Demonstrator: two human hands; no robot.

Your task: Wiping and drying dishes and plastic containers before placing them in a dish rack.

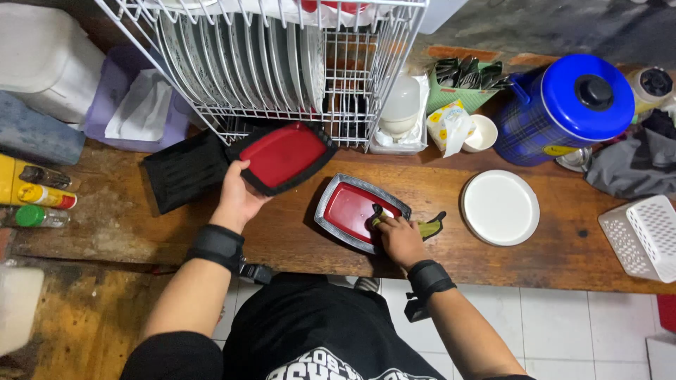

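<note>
Left hand (238, 199) grips the near-left edge of a red tray with black rim (283, 156), fingers closed around the rim, tray tilted and held just off the wooden counter (296, 232), right below the white wire dish rack (282, 70). Black tray (184, 171) lies just left of it, flat on the counter.

Right hand (400, 238) presses a yellow-green cloth (429, 227) onto a second red tray with grey rim (355, 211), which sits flat on the counter centre, near edge. Fingers curled down on the cloth; thumb position hard to tell, probably tucked under.

White round plate (500, 207) lies to the right, apart from the tray. Blue jug (567, 105) stands far right. White perforated basket (644, 236) sits at the right edge. Plates (239, 63) stand upright in the rack.
</note>
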